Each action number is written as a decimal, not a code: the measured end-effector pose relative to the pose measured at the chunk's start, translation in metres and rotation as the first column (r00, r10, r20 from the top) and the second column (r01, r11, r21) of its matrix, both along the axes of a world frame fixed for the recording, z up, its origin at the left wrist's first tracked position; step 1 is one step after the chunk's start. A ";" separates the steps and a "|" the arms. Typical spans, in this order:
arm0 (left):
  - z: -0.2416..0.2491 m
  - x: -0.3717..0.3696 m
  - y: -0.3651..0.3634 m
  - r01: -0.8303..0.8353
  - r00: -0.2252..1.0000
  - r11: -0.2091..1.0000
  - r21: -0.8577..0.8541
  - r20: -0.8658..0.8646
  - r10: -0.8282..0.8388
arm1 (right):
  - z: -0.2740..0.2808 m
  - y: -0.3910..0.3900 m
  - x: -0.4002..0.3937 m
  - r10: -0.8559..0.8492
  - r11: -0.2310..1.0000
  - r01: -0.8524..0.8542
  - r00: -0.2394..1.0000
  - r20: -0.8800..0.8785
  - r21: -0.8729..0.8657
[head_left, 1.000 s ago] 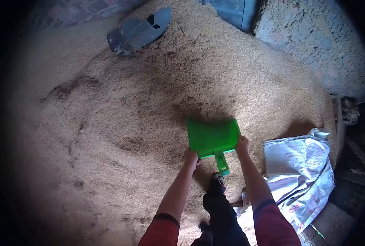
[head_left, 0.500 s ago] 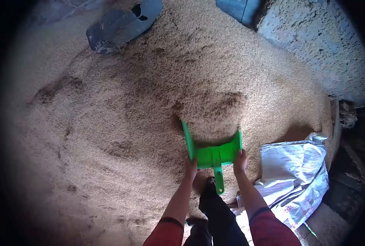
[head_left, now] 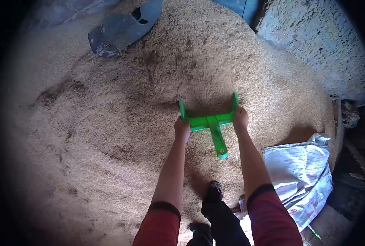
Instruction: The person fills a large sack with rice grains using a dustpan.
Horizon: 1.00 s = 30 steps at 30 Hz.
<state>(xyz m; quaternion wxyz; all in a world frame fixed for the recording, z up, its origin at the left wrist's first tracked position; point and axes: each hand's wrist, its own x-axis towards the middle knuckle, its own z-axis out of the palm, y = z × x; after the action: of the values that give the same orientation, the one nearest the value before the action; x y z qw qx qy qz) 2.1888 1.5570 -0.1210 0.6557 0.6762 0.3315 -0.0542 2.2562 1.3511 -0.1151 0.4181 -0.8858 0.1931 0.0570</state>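
A green plastic dustpan (head_left: 209,121) is held by its two sides over a wide heap of loose tan husks (head_left: 121,123). My left hand (head_left: 182,129) is closed round its left edge, and my right hand (head_left: 240,119) grips the right edge. The short handle points back toward my legs, untouched. Husks lie in front of the pan, and its front lip cannot be made out against them.
A white woven sack (head_left: 299,164) lies crumpled at the right. At the upper left a dark grey panel (head_left: 123,30) with holes rests on the husks. A rough concrete block (head_left: 313,45) stands upper right. My dark shoe (head_left: 214,190) is below the pan.
Both hands have moved forward with the dustpan, away from my legs. The pan looks more steeply tilted, and the husks that were in front of its opening have shifted forward.
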 end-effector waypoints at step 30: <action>-0.041 -0.071 -0.052 -0.345 0.930 0.758 -0.553 -0.091 0.356 | -0.139 -0.049 -0.201 0.035 0.941 0.028 0.983 -0.178 0.339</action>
<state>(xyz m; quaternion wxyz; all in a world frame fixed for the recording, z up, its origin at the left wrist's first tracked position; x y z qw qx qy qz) 2.1174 1.5054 -0.1621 0.8264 0.3803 0.4149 -0.0189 2.0551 1.3018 -0.2538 0.5452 -0.7918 0.2162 0.1705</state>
